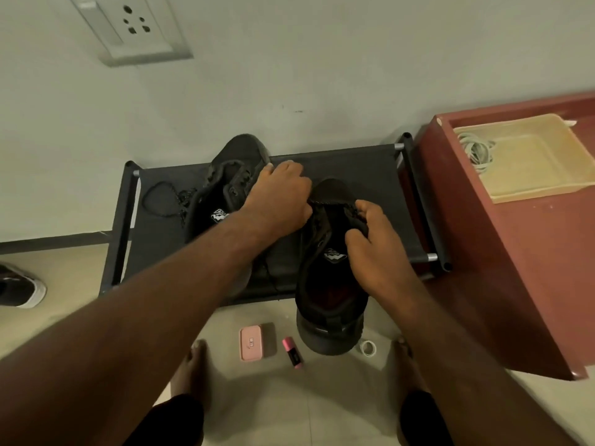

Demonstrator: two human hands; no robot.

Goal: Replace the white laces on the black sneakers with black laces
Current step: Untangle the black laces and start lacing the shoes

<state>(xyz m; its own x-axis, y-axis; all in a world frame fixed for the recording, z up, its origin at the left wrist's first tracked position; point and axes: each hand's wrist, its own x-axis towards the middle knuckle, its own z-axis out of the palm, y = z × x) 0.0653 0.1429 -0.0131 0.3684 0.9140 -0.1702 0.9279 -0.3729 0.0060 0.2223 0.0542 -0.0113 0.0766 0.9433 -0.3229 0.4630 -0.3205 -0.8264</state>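
Note:
Two black sneakers sit on a low black fabric rack (370, 165). The right sneaker (328, 304) hangs over the rack's front edge, heel toward me. My right hand (373, 249) grips its right eyelet flap near the tongue. My left hand (283, 194) is curled over its front eyelets, pinching a black lace (325, 202) there. The left sneaker (231, 175) lies behind my left hand with no lace visible in it. A loose black lace (164, 197) lies coiled on the rack's left end. White laces (476, 149) are bundled in a beige tray.
The beige tray (531, 185) rests on a red-brown cabinet (515, 268) at the right. On the floor lie a pink case (252, 344), a pink marker (292, 352) and a tape roll (368, 348). My bare feet stand on either side of them. Another shoe (19, 289) lies at far left.

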